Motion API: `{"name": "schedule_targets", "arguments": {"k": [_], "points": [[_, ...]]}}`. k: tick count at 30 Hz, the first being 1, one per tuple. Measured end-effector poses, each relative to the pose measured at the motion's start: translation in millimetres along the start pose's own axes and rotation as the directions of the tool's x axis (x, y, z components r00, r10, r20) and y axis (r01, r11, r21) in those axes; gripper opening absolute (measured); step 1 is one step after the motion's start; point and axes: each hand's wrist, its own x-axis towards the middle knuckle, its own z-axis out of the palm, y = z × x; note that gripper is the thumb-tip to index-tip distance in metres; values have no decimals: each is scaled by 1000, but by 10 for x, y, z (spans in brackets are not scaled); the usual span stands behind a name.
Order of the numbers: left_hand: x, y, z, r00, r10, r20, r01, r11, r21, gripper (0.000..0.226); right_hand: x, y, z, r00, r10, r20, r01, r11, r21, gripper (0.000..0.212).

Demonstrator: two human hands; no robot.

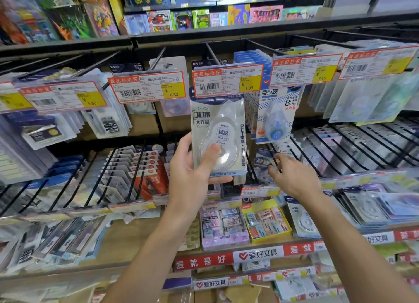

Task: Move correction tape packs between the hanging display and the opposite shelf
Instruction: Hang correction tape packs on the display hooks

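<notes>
Centrally, the left hand (pixel 192 173) gripped a correction tape pack (pixel 218 132), thumb pressed across the clear blister over the tape wheel and the other fingers curled behind and under the card's lower edge. The pack stood upright in front of the hanging display (pixel 226 53), its top edge tucked just behind a red-and-yellow price tag (pixel 227 81) reading 5.80; whether its hole sat on the black peg (pixel 212 53) above could not be told. The card bore a "30" capacity mark at upper left and the words "correction tape" along its foot.

To the right and slightly lower, the right hand (pixel 292 175) was extended with loosely spread fingers, holding nothing; its fingertips (pixel 275 158) reached a dark blue pack (pixel 263 164) on the lower row of pegs, though actual contact could not be judged.

Just beside the held pack hung a blue dot tape pack (pixel 276 119) marked 8 mm, partly behind its own price tag (pixel 305 70) reading 5.50. A further tag (pixel 147 87) to the left read 6.80, with more blister packs on the neighbouring pegs.

Below the hands, a shelf (pixel 204 260) edged with a red and white label strip carried a purple eraser box (pixel 223 228) and, touching it on the right, a yellow eraser box (pixel 266 223). Colourful booklets (pixel 68 14) filled the top shelves.
</notes>
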Motion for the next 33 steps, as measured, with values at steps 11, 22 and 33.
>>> {"name": "schedule_targets", "arguments": {"k": [11,22,33], "points": [[111,-67,112,999,-19,-27,18,999,-40,32,15,24,27,1000,3,11,-3,1000,3,53],[457,-423,180,955,66,-289,-81,996,-41,30,14,15,29,1000,2,-8,-2,1000,-10,53],[938,-723,171,978,-4,-209,-9,998,-61,15,25,33,46,1000,1,-14,-1,1000,-9,52]]}}
